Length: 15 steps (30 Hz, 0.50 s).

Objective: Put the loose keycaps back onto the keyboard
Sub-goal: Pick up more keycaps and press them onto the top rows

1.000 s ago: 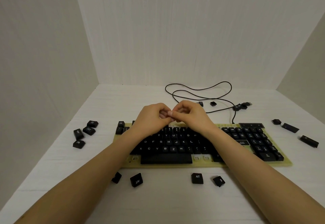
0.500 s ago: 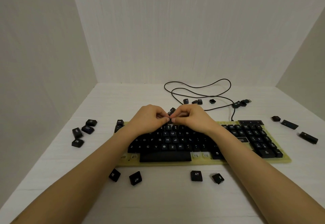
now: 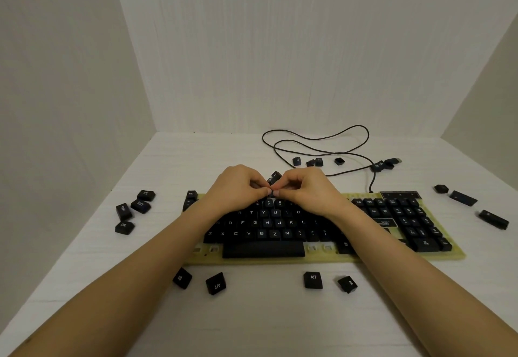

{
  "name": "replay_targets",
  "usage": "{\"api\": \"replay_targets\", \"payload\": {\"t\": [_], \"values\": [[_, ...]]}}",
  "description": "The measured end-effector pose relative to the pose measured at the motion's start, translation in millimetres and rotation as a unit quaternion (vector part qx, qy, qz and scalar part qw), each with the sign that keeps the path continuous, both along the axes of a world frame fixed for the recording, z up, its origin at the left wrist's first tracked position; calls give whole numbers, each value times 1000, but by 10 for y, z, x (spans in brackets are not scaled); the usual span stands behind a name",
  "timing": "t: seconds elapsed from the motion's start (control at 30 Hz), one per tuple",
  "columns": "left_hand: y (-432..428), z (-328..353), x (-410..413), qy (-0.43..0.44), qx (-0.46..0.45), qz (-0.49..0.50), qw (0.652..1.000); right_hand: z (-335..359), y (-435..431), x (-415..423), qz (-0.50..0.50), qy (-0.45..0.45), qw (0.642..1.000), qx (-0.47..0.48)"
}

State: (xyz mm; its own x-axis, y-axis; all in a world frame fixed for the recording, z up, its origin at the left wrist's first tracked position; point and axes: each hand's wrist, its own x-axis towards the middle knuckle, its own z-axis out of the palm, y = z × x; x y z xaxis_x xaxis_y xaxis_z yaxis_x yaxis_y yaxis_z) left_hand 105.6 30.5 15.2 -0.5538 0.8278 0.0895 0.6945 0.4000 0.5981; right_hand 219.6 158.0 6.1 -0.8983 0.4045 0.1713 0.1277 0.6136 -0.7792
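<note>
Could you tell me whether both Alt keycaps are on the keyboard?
No, one Alt keycap and a second Alt keycap lie loose on the table before the keyboard.

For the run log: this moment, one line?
phase: seating keycap | left hand: pinches keycap | right hand: pinches keycap | site: keyboard top rows | loose keycaps: around keyboard

Keyboard point(image 3: 263, 233) on the table point(image 3: 252, 317), loose keycaps point(image 3: 312, 280) left, right, before and behind it, cable point(image 3: 316, 139) behind.

Matt black plastic keycaps point(image 3: 312, 280) on a yellowish plastic keyboard point(image 3: 437, 258); white faintly wood-grained table point(image 3: 252, 323).
</note>
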Motion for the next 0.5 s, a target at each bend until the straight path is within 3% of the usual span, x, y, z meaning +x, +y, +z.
{"api": "replay_targets", "payload": {"t": [0.3, 0.5], "values": [[17, -17, -16, -19, 6, 4, 1000, -54, -44, 1, 4, 10, 996, 87], [59, 35, -14, -7, -4, 10, 1000, -16, -27, 17, -27, -11, 1000, 11]]}}
